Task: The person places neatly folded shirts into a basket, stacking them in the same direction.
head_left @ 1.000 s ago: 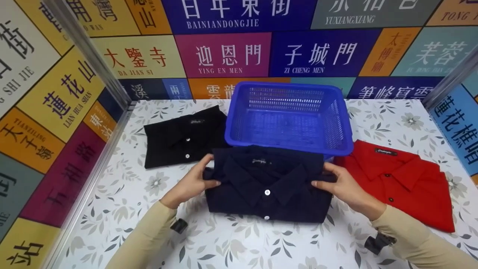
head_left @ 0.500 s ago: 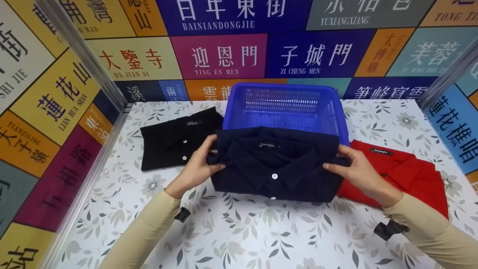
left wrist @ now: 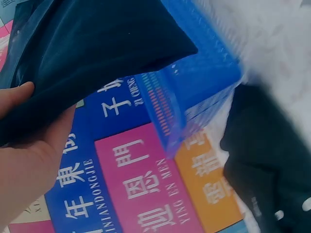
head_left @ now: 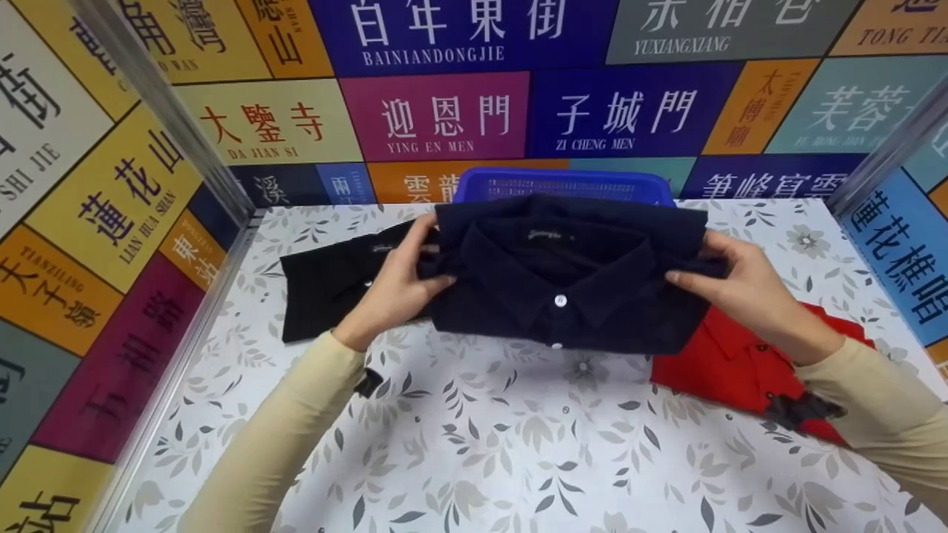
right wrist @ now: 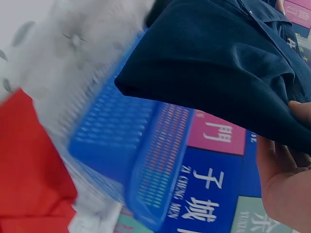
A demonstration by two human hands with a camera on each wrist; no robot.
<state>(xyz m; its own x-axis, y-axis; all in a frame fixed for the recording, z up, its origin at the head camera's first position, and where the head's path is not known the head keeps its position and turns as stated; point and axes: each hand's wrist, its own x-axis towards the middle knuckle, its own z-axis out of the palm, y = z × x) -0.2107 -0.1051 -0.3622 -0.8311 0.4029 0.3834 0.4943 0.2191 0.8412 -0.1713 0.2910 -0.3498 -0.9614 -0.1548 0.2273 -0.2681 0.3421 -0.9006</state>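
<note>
Overall, three walls stand round the work, and the back wall [head_left: 437, 115] is covered in coloured panels with Chinese characters and Latin spellings. Below them spreads one table [head_left: 474, 437], white with a grey leaf and flower pattern. One blue basket [head_left: 563, 181] stands at its far edge, its sides pierced with slots; from the head view most of it is hidden.

Three folded shirts are in sight. One, the navy shirt [head_left: 511, 296], is held up off the table, in front of the basket as the head sees it; whether the two touch cannot be told. Two lie on the table: the red shirt [head_left: 729, 363] to the right, partly behind the right forearm, and the black shirt [head_left: 326, 285] to the left, near the basket.

Two beige sleeves [head_left: 274, 429] lead to two hands, both grasping the navy shirt. The left hand [head_left: 396, 285] pinches its left edge, the right hand [head_left: 748, 289] its right edge, each with the thumb on the front. Two black devices [head_left: 368, 383] sit at the wrists, one apiece.

Smallest, the navy shirt shows one collar label [head_left: 546, 235] and two white buttons [head_left: 561, 300].
</note>
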